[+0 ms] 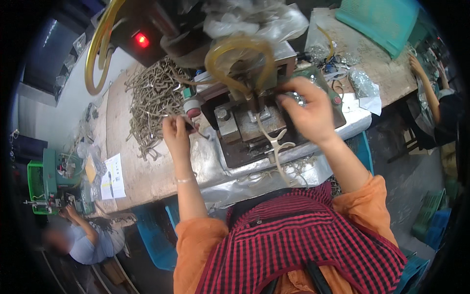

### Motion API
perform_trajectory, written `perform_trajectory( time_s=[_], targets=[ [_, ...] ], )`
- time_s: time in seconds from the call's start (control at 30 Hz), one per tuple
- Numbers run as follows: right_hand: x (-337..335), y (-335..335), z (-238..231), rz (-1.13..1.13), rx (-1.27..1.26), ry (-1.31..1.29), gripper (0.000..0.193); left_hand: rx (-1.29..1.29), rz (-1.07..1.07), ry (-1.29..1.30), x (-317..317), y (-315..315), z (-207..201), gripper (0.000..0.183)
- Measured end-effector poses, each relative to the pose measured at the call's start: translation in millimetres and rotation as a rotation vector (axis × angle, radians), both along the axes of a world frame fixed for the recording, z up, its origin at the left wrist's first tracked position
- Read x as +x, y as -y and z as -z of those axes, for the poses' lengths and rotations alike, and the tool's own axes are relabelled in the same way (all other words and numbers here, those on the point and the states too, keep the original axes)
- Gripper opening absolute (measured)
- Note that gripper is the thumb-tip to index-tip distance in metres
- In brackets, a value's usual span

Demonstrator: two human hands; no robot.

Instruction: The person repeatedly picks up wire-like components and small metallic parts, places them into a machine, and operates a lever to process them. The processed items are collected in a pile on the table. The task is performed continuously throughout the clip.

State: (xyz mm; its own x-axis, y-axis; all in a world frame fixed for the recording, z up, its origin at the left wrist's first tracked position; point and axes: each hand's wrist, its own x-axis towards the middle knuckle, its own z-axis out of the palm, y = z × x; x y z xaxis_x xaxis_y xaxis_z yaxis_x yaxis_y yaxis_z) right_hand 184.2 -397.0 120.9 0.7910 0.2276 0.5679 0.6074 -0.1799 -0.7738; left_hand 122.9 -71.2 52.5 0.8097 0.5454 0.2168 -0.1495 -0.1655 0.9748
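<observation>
Just left of the bench press (252, 122), my left hand (176, 134) is closed on a thin tan strap (199, 131), whose end sticks out to the right. A branched pale strap (276, 147) hangs forward from under the press head, its upper end on the metal block (254, 120). My right hand (311, 110) is beside the right of the press head, thumb and fingers bent together. Whatever they pinch is too small and blurred to make out. Small shiny metal pieces (299, 99) show behind those fingers.
A tangled heap of tan straps (152, 103) covers the table left of the press. Yellow hoses (240, 41) loop above it. A round red button (194, 112) sits by my left hand. Teal crates (377, 22) stand around, and other people work at far left and right.
</observation>
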Motion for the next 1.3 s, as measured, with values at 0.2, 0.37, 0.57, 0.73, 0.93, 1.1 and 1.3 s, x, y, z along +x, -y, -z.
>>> perform_trajectory(
  time_s=[0.2, 0.37, 0.57, 0.73, 0.93, 1.1, 1.3],
  targets=[
    [-11.1, -22.4, 4.2, -0.132, 0.291, -0.345, 0.051, -0.259, 0.010, 0.414, -33.2, 51.4, -57.8, 0.009],
    [-20.9, -32.0, -13.0, -0.213, 0.381, -0.368, 0.060, 0.281, 0.217, 0.755, -27.2, 90.2, -140.2, 0.009],
    [-40.0, -12.6, -24.2, -0.194, 0.233, -0.286, 0.048, 0.346, 0.419, 0.832, -28.3, 114.6, -115.5, 0.017],
    [17.3, 46.4, 56.0, 0.484, -0.718, 0.030, 0.032, 1.200, 0.496, 0.769, -28.2, 136.7, -106.3, 0.020],
    [20.6, 62.2, 86.0, 0.523, -0.591, 0.082, 0.016, 1.131, 0.549, 0.783, -22.3, 142.6, -102.0, 0.021],
    [23.9, 58.0, 82.6, 0.514, -0.586, 0.157, 0.014, 1.094, 0.515, 0.739, -29.6, 137.4, -94.5, 0.018],
    [25.0, 57.1, 83.9, 0.529, -0.512, 0.195, 0.012, 0.882, 0.045, 0.556, -77.0, 124.4, -58.5, 0.012]
  ],
)
